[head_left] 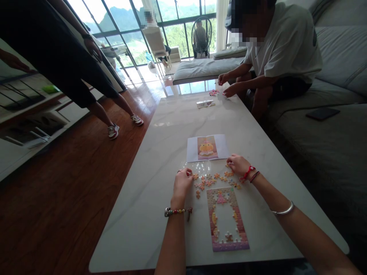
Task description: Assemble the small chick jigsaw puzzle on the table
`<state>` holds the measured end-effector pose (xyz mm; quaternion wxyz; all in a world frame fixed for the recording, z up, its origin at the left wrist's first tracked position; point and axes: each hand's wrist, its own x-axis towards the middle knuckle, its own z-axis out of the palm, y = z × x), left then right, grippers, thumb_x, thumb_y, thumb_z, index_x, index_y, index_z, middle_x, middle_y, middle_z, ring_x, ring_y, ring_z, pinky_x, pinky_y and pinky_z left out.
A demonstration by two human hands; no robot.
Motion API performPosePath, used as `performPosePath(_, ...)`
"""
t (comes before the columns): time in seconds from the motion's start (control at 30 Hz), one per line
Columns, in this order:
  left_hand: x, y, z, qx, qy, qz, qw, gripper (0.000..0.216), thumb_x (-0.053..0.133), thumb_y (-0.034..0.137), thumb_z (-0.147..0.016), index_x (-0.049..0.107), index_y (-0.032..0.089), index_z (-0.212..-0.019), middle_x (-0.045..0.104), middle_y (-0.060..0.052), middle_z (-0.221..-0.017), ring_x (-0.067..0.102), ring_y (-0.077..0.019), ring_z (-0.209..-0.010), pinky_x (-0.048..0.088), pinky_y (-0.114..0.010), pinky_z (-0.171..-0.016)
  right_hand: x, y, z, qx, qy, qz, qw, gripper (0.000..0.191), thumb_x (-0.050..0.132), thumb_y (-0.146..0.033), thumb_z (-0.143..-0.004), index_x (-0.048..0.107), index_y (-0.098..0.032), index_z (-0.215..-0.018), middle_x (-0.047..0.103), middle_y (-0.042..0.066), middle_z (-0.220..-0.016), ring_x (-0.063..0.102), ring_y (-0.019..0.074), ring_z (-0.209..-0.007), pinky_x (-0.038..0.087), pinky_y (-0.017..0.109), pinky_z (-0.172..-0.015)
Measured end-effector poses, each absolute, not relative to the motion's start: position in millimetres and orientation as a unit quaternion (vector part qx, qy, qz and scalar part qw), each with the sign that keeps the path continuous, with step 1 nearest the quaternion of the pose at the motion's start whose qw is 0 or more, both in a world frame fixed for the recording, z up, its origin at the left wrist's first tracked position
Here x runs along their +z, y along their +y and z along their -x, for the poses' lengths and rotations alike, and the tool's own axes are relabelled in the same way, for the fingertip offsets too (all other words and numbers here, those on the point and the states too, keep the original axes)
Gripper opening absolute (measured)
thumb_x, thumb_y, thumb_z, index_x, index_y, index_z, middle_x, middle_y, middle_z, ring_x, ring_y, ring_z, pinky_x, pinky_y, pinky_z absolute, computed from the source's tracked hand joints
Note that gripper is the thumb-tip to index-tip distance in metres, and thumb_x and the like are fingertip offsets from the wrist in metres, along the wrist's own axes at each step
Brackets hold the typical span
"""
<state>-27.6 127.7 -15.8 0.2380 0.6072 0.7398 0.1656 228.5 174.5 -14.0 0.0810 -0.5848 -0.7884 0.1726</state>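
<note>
A small, partly filled jigsaw puzzle (226, 219) lies on the white marble table (149, 214) in front of me. Several loose puzzle pieces (215, 179) are scattered just beyond it. My left hand (182, 183) rests at the left end of the pieces, its fingers curled onto the table. My right hand (237, 164) sits at the right end of the pieces with fingers bent down on them. What either hand pinches is too small to make out. A printed reference picture (207, 147) lies past the pieces.
At the far end of the table a seated person's hands (228, 86) work over another pile of pieces (213, 92), near a small box (205, 103). A grey sofa (323, 145) runs along the right. Someone stands on the wooden floor (71, 183) at left.
</note>
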Motion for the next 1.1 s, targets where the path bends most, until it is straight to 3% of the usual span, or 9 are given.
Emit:
performPosePath(0.27, -15.2, 125.4, 26.0, 0.188, 0.725, -0.615, 0.249, 0.013, 0.053, 0.017, -0.072, 0.061, 0.017, -0.082, 0.061, -0.004, -0.081, 0.055, -0.0110, -0.076, 0.041, -0.020, -0.069, -13.1, 169.6, -220.2, 0.181, -0.790, 0.570, 0.135, 0.019, 0.048, -0.010, -0.075, 0.062, -0.015, -0.087, 0.054, 0.006, -0.095, 0.054, 0.0112, -0.081, 0.039, 0.019, -0.077)
performPosePath(0.5, -17.2, 117.8, 30.9, 0.199, 0.726, -0.613, 0.239, 0.018, 0.052, 0.017, -0.073, 0.061, 0.018, -0.088, 0.057, -0.004, -0.087, 0.055, -0.0107, -0.075, 0.042, -0.021, -0.072, -16.3, 176.2, -232.1, 0.168, -0.756, 0.630, 0.063, 0.010, 0.054, -0.015, -0.072, 0.061, -0.014, -0.079, 0.054, 0.008, -0.089, 0.054, 0.0130, -0.073, 0.039, 0.022, -0.070)
performPosePath(0.7, -15.0, 119.8, 21.8, 0.191, 0.705, -0.648, 0.216, 0.023, 0.058, 0.026, -0.067, 0.060, 0.019, -0.090, 0.052, -0.005, -0.091, 0.054, -0.0124, -0.076, 0.042, -0.023, -0.073, -11.0, 176.0, -234.9, 0.190, -0.787, 0.583, 0.067, 0.009, 0.055, -0.009, -0.067, 0.062, -0.014, -0.070, 0.058, 0.005, -0.080, 0.053, 0.0105, -0.070, 0.039, 0.018, -0.066)
performPosePath(0.83, -11.4, 125.1, 14.6, 0.150, 0.707, -0.662, 0.198, 0.022, 0.061, 0.018, -0.061, 0.060, 0.018, -0.083, 0.052, -0.005, -0.090, 0.054, -0.0146, -0.081, 0.042, -0.024, -0.072, -4.9, 174.1, -232.3, 0.191, -0.800, 0.563, 0.077, 0.012, 0.056, -0.007, -0.064, 0.063, -0.015, -0.070, 0.060, 0.002, -0.076, 0.055, 0.0107, -0.071, 0.040, 0.018, -0.066)
performPosePath(1.0, -6.2, 127.4, 9.4, 0.114, 0.696, -0.684, 0.187, 0.019, 0.052, 0.011, -0.066, 0.058, 0.019, -0.082, 0.056, -0.003, -0.083, 0.054, -0.0125, -0.074, 0.041, -0.021, -0.066, -2.8, 172.1, -236.6, 0.196, -0.791, 0.573, 0.085, 0.020, 0.059, -0.010, -0.065, 0.063, -0.015, -0.083, 0.059, 0.004, -0.086, 0.055, 0.0105, -0.071, 0.041, 0.020, -0.069)
performPosePath(1.1, -7.6, 126.9, 7.1, 0.098, 0.694, -0.685, 0.198, 0.022, 0.049, 0.012, -0.069, 0.057, 0.021, -0.087, 0.057, -0.003, -0.084, 0.054, -0.0115, -0.071, 0.040, -0.020, -0.065, -6.2, 171.7, -236.0, 0.208, -0.782, 0.582, 0.083, 0.016, 0.057, -0.009, -0.066, 0.064, -0.013, -0.079, 0.058, 0.007, -0.090, 0.055, 0.0114, -0.073, 0.041, 0.020, -0.070)
